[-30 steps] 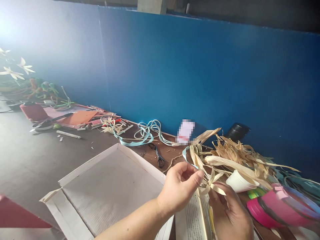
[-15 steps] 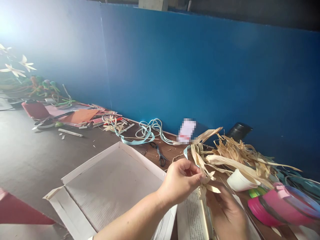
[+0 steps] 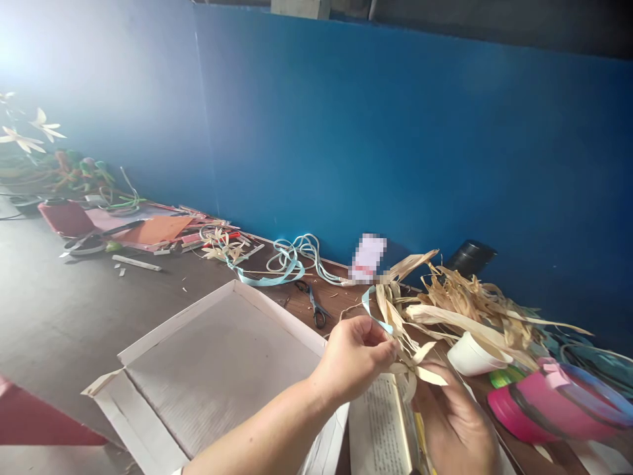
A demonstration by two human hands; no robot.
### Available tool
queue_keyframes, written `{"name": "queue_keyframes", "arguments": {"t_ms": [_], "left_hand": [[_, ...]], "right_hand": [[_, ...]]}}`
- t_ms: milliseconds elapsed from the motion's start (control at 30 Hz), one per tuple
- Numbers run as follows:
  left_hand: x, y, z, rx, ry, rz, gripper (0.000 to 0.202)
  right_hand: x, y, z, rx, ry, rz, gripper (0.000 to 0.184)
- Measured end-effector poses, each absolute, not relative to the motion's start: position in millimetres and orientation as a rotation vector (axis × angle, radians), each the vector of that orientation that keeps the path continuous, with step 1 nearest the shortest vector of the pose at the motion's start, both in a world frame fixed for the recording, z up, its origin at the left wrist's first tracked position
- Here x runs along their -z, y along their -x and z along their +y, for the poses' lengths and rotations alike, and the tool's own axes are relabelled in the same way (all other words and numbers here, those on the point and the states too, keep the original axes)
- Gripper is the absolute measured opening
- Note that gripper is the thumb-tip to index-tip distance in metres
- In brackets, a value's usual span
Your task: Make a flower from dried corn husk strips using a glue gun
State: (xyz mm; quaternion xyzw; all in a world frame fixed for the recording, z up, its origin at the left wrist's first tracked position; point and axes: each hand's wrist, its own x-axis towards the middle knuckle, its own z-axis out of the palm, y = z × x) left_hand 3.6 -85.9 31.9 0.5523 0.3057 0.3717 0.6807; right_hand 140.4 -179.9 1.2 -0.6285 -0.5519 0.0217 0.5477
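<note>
A pale flower of dried corn husk [image 3: 418, 371] with pointed petals is between my hands. My right hand [image 3: 457, 425] comes from below with curled fingers and holds the flower at its underside; its fingertips are partly hidden. Thumb and fingers of my left hand [image 3: 359, 356] are pinched together at the flower's left side, and what lies between them is hidden. A light blue ribbon [image 3: 372, 310] runs down to just behind the left fingertips. Beneath the hands lies an open book [image 3: 378, 422] with printed pages.
A shallow white box lid [image 3: 227, 356] lies left of the book. Scissors [image 3: 314, 305] and pale blue cord [image 3: 316, 254] are behind it. To the right are dried husks [image 3: 459, 297], a white cup [image 3: 477, 355] and a pink container [image 3: 534, 409]. A blue wall [image 3: 346, 132] borders the table.
My left fingertips have drawn slightly left, away from the petals, and more blue ribbon shows. The flower has shifted slightly right and down, its petals spread more.
</note>
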Motion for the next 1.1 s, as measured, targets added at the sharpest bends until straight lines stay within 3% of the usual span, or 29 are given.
{"name": "queue_keyframes", "arguments": {"t_ms": [433, 1100], "left_hand": [[-33, -1, -82, -0.635, -1.1, 0.535, 0.039], [-25, -3, -84, -0.677, -1.256, 0.672, 0.028]], "right_hand": [[2, -145, -177, -0.133, 1.509, -1.388, 0.017], [4, -140, -181, -0.631, 1.396, -1.054, 0.02]]}}
